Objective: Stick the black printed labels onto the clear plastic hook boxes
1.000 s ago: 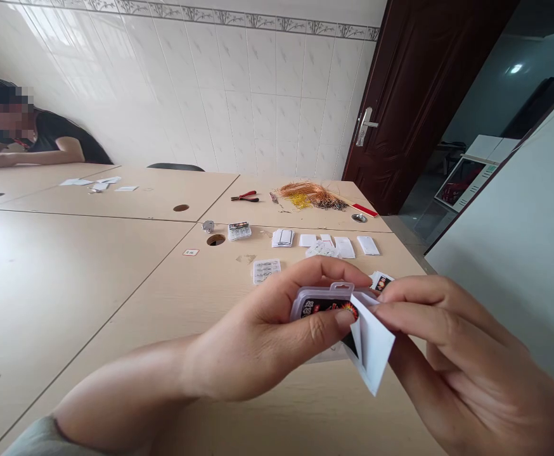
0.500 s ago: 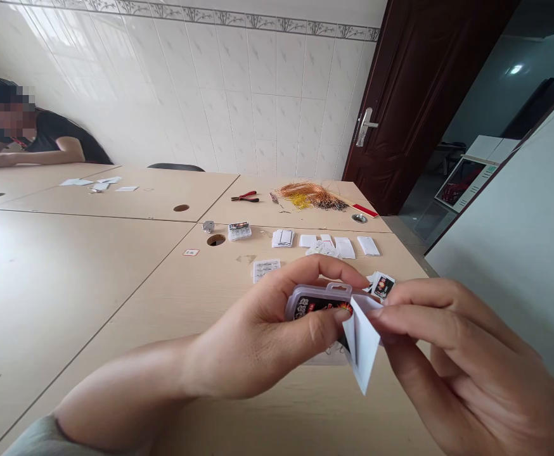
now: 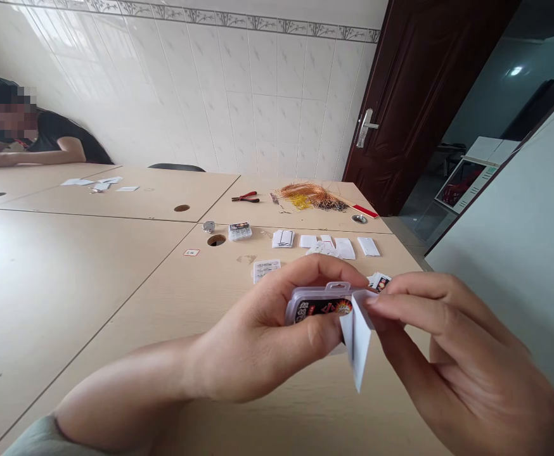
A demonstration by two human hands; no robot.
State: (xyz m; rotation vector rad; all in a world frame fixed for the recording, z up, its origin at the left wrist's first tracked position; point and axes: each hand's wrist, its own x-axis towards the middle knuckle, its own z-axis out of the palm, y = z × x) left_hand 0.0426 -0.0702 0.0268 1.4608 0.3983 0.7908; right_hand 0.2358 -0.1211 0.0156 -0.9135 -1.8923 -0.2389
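My left hand (image 3: 277, 329) is closed around a small clear plastic box (image 3: 312, 293) with a hanging tab at its top. On the box's front is a black label (image 3: 327, 308) with white characters and an orange burst, partly covered by my thumb. A folded white paper (image 3: 362, 339) stands out from the box's right side, its lower corner pointing down. Its upper edge is pinched between the thumb and fingers of my right hand (image 3: 457, 342). My fingers hide how the paper meets the box. Behind my right fingertips lie small black-and-white labels (image 3: 380, 282).
Beyond my hands are another clear box (image 3: 264, 270), a labelled box (image 3: 239, 232), stacks of white cards (image 3: 283, 239) and red-handled pliers (image 3: 245, 197). Copper-coloured wires (image 3: 300, 191) lie farther back. A person (image 3: 63, 142) sits at the far left. Holes (image 3: 217, 240) pierce the tabletop.
The white paper has turned slightly and now looks narrower. My right hand has shifted a little to the left. More of the label's orange burst shows; my left hand hardly moved.
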